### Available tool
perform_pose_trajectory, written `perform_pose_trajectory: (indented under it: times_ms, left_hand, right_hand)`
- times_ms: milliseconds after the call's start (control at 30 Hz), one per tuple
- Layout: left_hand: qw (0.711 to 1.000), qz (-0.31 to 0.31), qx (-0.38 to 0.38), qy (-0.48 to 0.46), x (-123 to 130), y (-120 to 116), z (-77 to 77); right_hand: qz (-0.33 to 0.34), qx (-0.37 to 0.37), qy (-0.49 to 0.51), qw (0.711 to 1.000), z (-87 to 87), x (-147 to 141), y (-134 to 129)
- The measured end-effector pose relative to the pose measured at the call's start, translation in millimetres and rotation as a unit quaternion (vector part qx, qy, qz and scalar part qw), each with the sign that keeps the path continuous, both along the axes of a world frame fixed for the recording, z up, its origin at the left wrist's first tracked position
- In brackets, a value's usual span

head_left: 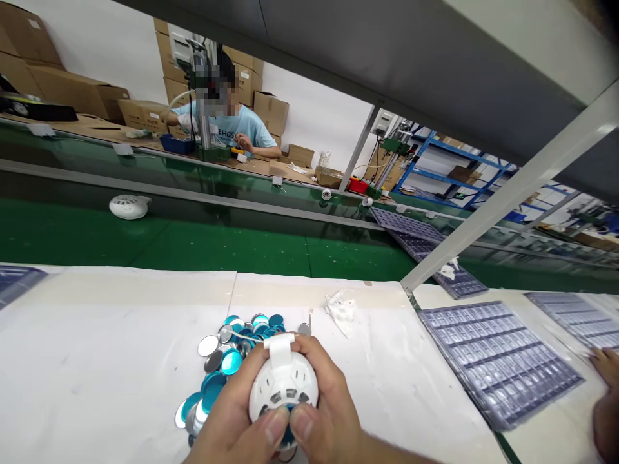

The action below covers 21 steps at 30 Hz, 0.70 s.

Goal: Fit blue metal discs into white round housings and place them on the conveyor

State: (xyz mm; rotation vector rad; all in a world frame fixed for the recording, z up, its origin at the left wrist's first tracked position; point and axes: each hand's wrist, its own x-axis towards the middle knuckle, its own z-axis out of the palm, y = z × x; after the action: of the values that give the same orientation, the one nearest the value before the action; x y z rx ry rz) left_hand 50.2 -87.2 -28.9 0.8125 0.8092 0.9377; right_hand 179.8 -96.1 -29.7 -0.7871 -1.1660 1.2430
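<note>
A white, round plastic fan housing with vent slots and a clip-like tab at its top is held between both hands over the near table edge. My left hand wraps its left side, and my right hand wraps its right. Both thumbs press together on the lower face, where a bit of blue shows between them. A thin pale cord runs left from the tab. Behind and left of my hands lies a loose pile of round discs, some shiny blue, others silver; my left hand partly hides it.
Crumpled white tissue lies right of the pile. Compartmented plastic trays sit at right, near a co-worker's hand. A green conveyor carries a similar white housing. A slanted metal post rises at right. Across, a person sits by a press.
</note>
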Motion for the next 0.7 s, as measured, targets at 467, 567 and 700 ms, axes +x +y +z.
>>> perform_pose_trajectory:
  times_ms: [467, 567, 700]
  left_hand:
    - [0.999, -0.012, 0.05, 0.009, -1.4, -1.1, 10.6]
    - [0.996, 0.016, 0.089, 0.024, 3.4, -3.4, 15.4]
    - [0.985, 0.046, 0.15, 0.071, 3.2, -3.0, 19.4]
  right_hand:
    - [0.052, -0.06, 0.036, 0.996, 20.5, 1.2, -1.7]
    - [0.058, -0.053, 0.056, 0.995, 19.5, -1.5, -3.2]
    - [0.088, -0.055, 0.078, 0.992, 18.6, 1.6, -7.0]
